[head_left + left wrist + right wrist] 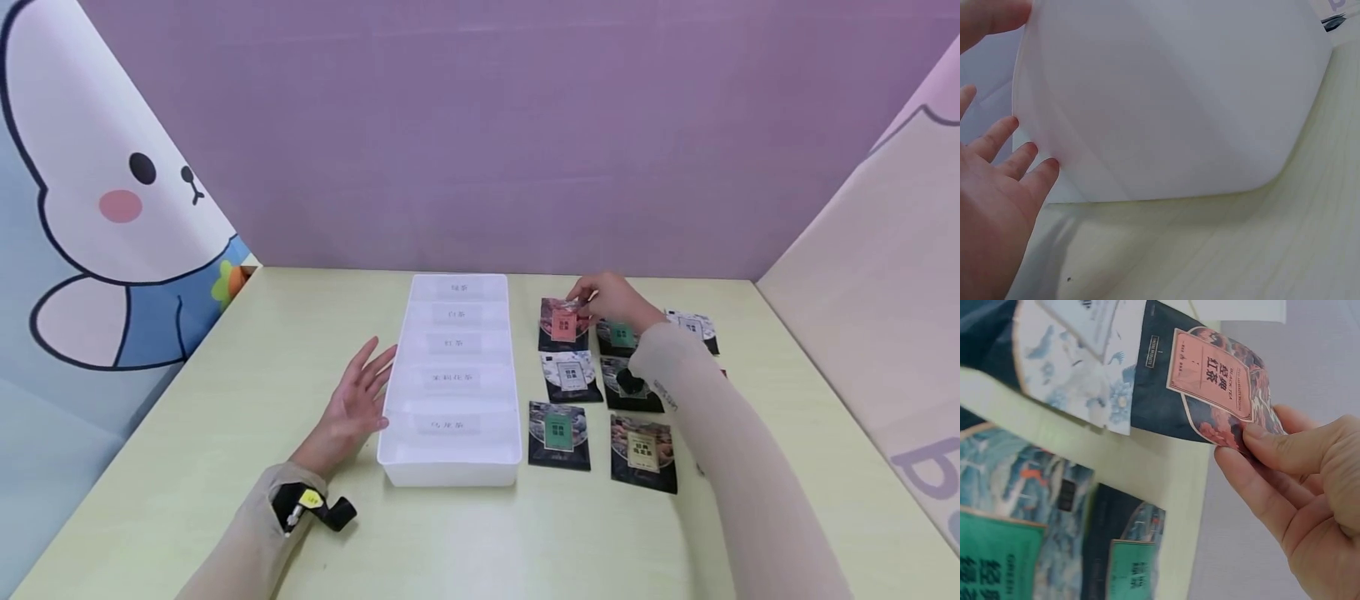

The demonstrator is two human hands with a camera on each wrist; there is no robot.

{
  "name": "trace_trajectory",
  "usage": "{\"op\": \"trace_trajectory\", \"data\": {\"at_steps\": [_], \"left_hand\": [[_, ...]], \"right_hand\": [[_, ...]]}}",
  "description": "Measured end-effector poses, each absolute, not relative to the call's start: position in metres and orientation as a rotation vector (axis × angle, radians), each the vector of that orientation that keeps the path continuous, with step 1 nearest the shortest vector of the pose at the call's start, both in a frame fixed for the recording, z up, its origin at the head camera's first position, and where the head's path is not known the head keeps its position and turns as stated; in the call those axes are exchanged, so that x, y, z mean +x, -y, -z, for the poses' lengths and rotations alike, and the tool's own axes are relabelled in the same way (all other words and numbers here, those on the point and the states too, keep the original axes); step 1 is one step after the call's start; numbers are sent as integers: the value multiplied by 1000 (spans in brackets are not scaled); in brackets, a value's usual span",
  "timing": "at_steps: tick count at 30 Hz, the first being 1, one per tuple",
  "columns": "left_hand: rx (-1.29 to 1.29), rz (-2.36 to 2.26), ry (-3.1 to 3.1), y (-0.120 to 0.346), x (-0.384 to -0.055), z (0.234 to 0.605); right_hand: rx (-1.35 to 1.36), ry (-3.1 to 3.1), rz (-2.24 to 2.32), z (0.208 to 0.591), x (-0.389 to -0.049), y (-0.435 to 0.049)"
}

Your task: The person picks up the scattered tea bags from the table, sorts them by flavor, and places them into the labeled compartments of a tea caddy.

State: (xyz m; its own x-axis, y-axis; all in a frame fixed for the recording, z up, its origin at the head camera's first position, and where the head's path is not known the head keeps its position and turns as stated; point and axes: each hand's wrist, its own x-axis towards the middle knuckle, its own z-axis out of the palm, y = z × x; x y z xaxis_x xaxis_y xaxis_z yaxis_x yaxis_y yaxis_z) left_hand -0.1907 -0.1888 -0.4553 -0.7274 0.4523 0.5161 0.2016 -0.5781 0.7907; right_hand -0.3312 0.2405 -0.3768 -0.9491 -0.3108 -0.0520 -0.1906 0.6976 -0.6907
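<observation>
My right hand (617, 302) pinches the top edge of a dark tea sachet with a red label (563, 325), thumb on its printed face. In the right wrist view the label on this sachet (1213, 372) reads BLACK TEA. A white-and-blue sachet (572, 377) lies just below it, and a green-labelled one (621, 334) is partly hidden beneath my right hand. At the left side of a long white box (450, 475) my left hand (352, 417) has its fingers spread. In the left wrist view its fingertips come right up to the box wall (1166, 112).
The box has several labelled compartments in a row. More sachets lie to its right: a green-labelled one (558, 435), a cream-labelled one (643, 452) and a white one (693, 329). My right sleeve covers part of them. A purple backdrop (480, 150) rises behind the table (300, 317).
</observation>
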Motion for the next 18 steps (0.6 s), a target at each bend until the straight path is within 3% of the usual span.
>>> {"op": "trace_trajectory", "data": {"at_steps": [18], "left_hand": [[1076,-2420,-1375,190,-193,457]], "right_hand": [[-379,-2757,1176,345,-326,-239]]}}
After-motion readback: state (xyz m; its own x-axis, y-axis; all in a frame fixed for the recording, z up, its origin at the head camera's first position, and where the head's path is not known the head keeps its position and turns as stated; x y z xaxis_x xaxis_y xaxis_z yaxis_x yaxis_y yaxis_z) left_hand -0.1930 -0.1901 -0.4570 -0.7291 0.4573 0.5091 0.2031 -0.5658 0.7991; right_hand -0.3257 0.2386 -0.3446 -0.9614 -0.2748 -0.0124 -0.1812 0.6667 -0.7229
